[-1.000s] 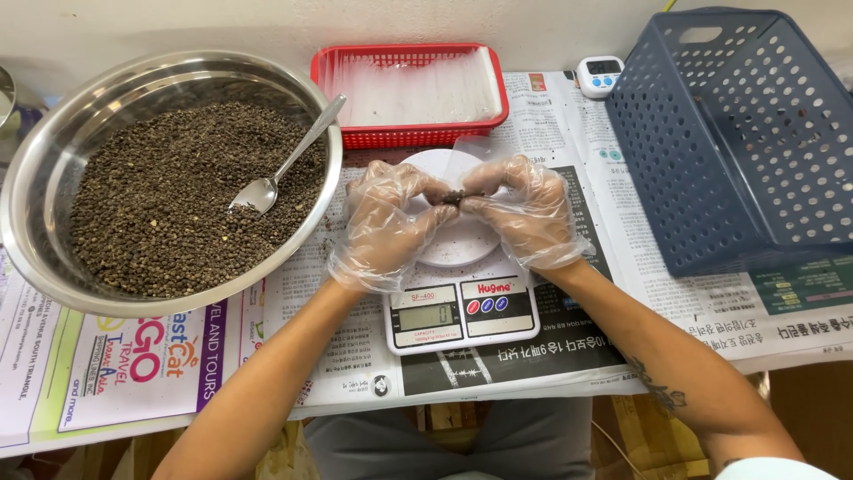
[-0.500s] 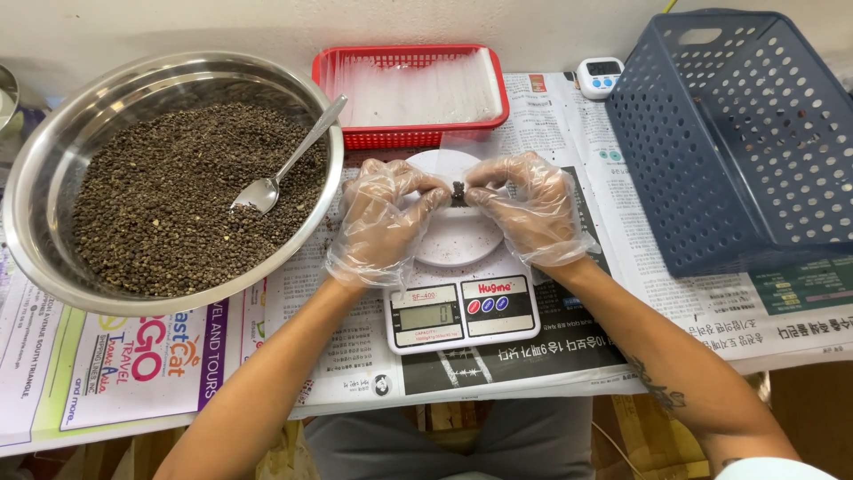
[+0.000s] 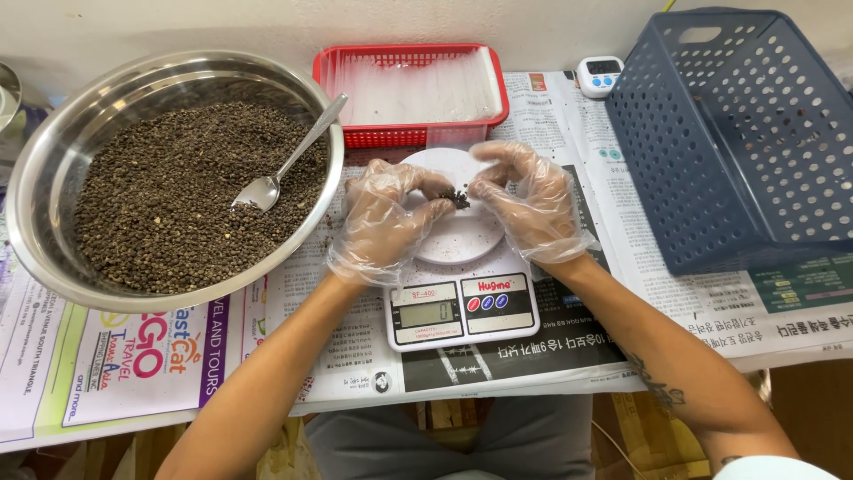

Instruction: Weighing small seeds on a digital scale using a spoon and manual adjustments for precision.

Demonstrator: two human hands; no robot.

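Pinching small packet of dark seeds (image 3: pixel 457 197) between left hand (image 3: pixel 384 218) and right hand (image 3: pixel 526 206), fingers clenched on it, above white scale (image 3: pixel 462 302); steel bowl (image 3: pixel 169 178) at 9 o'clock. Risk: loosened pinch spills seeds over surface.

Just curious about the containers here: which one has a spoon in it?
The round metal bowl of dark seeds, left, holds the spoon; red tray and blue basket have none.

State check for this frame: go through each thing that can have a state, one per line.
left hand: gloved, pinching small packet
right hand: gloved, pinching small packet
small packet: holds dark grains, above scale
scale: switched on
steel bowl: full of grains
blue basket: tilted
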